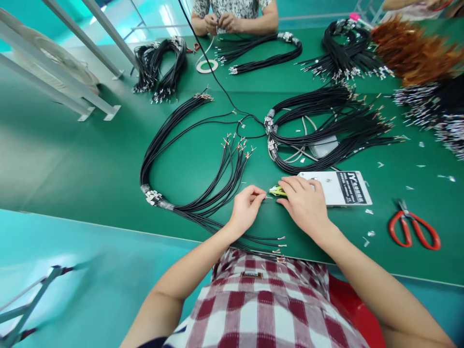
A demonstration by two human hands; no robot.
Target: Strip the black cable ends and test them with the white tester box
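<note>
My left hand [246, 210] is closed in a pinch on the end of a thin wire [268, 197], whose pale tip sticks out past my fingers. Just to its right, my right hand [306, 205] is closed around a yellow-green hand tool [278, 191] with a light tip pointing at the wire; most of the tool is hidden under the fingers. A bundle of black cables [192, 200] curves beside my left hand, taped near a cluster of white connectors [153, 197], with bare wire ends fanning out. Behind my right hand lies a flat white box [331, 186] with a black label.
Red-handled cutters [413, 227] lie at the right. More black cable bundles [308, 154] rest beyond my hands, near orange-brown strands [416, 48] and a white tape roll [207, 66]. Across the table are another person's hands [221, 23]. Metal posts [97, 96] stand at left.
</note>
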